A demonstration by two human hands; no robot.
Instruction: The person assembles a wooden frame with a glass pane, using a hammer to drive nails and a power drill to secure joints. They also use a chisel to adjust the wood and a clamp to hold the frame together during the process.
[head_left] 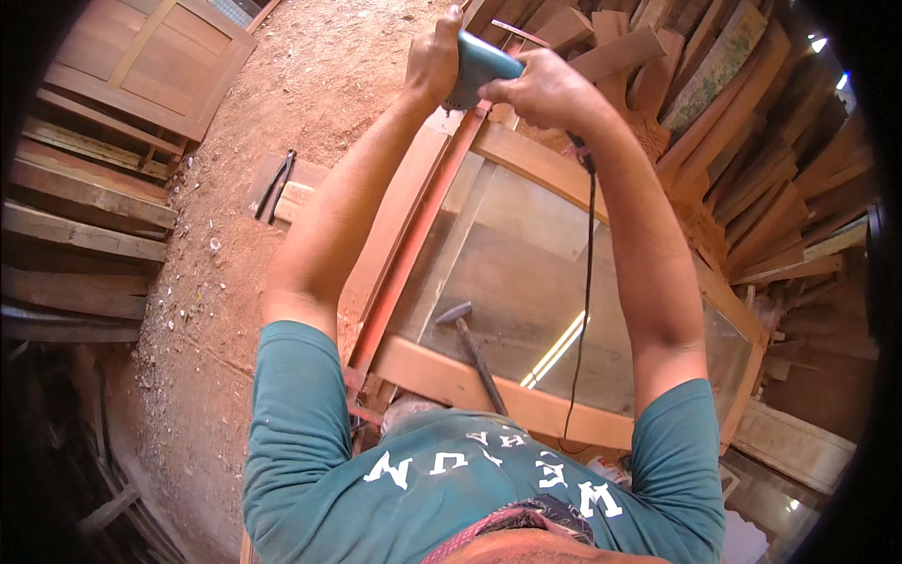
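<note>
Both arms reach forward to a teal corded power tool [487,62]; its exact kind I cannot make out. My left hand [434,62] is closed around its left end, and my right hand [543,89] grips its right side. The tool is at the far end of a long red bar [413,249], which looks like a bar clamp. Beside the bar lies a wooden frame [451,374] with a glass panel [512,254]. A hammer [479,362] rests on it, its head on the glass. A black cord [588,273] runs down over the panel near my right forearm.
Pincers [274,186] lie on wood pieces on the sawdust-strewn ground [225,263] at left. Planks [89,230] and a panelled door [160,56] are stacked farther left. Offcuts [723,103] pile up along the right, beyond the frame.
</note>
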